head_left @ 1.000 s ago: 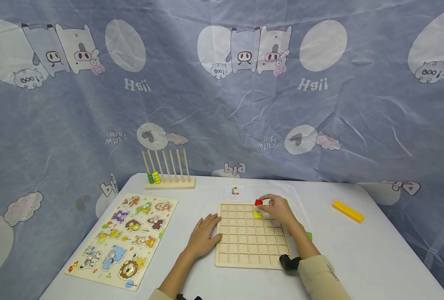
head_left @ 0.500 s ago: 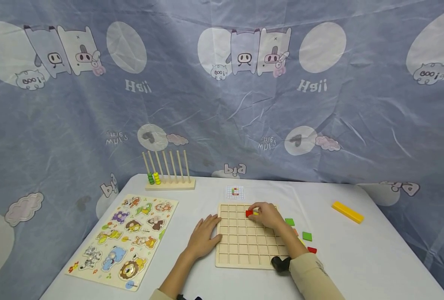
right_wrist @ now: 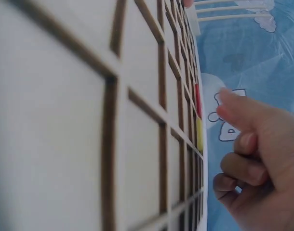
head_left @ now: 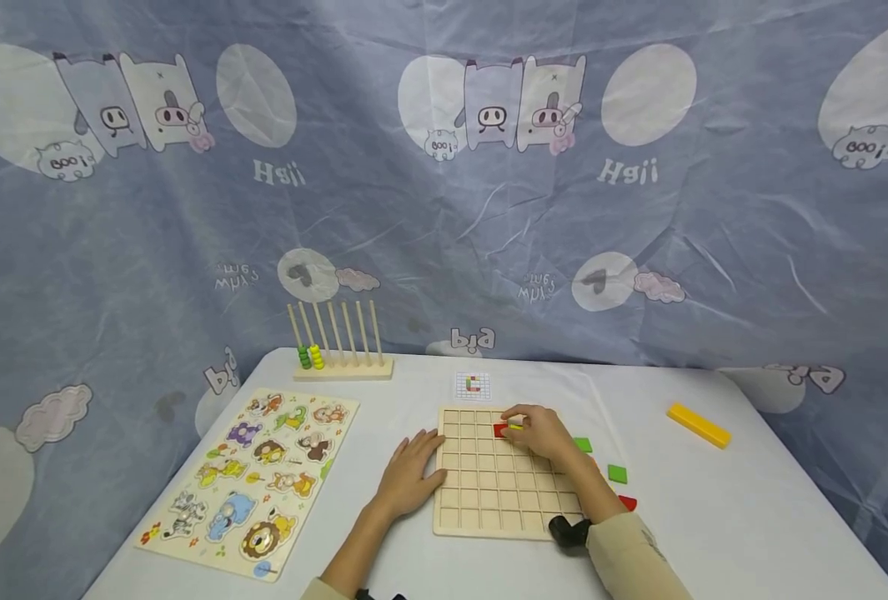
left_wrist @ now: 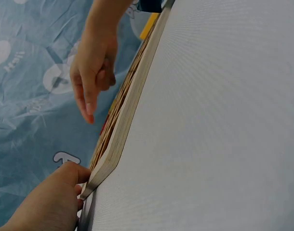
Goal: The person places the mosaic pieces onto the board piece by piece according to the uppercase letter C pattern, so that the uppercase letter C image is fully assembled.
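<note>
Red tile [head_left: 499, 430] lies in a cell of the grid board [head_left: 489, 500], second row from the far edge, a yellow tile [head_left: 515, 427] just right of it. My right hand [head_left: 539, 432] hovers over both, fingers loosely curled, holding nothing. My left hand [head_left: 408, 475] presses flat against the board's left edge.
</note>
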`<state>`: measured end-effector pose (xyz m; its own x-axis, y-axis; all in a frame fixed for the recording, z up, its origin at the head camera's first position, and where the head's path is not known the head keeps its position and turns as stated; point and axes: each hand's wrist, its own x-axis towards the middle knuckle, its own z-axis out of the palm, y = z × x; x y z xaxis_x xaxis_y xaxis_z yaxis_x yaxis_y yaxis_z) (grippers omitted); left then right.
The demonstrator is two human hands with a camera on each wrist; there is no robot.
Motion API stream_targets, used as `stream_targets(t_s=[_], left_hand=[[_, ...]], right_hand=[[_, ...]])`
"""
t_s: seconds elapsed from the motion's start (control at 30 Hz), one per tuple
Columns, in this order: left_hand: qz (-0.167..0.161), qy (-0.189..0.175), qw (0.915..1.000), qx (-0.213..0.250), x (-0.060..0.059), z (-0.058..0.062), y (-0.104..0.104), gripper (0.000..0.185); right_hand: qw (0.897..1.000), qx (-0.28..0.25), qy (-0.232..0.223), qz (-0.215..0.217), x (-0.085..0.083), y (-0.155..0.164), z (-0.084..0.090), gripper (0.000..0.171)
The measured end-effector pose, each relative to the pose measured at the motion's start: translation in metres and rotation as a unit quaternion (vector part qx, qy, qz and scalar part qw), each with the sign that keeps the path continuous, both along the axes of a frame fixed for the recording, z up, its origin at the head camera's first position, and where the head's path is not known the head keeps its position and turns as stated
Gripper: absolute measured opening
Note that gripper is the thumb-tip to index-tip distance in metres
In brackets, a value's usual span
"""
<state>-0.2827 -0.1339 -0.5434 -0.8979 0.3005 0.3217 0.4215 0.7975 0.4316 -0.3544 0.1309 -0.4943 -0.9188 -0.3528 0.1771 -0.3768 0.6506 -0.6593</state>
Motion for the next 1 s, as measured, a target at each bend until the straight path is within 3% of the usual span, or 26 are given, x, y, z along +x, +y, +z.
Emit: stream_targets(t_s=[0.3,0.5,0.77,1.0], left_hand=[[0.0,0.008,1.0,-0.004,0.001,-0.002,0.002,0.055],[-0.001,0.007,1.0,-0.002,0.002,-0.001,0.001,0.054],[-0.002,0.001,1.0,0.008,0.003,-0.001,0.0,0.054],[-0.003,0.001,1.0,0.009,0.002,0.0,0.0,0.054]], right_hand=[[0.999,-0.03,0.034,-0.023,0.027,0.043,0.017,0.028],[0.998,-0.012,0.042,-0.043,0.049,0.081,0.029,0.027],[0.996,0.034,0.018,-0.077,0.076,0.121,0.027,0.025],[0.995,0.031,-0.07,-0.057,0.087,0.143,0.009,0.022]])
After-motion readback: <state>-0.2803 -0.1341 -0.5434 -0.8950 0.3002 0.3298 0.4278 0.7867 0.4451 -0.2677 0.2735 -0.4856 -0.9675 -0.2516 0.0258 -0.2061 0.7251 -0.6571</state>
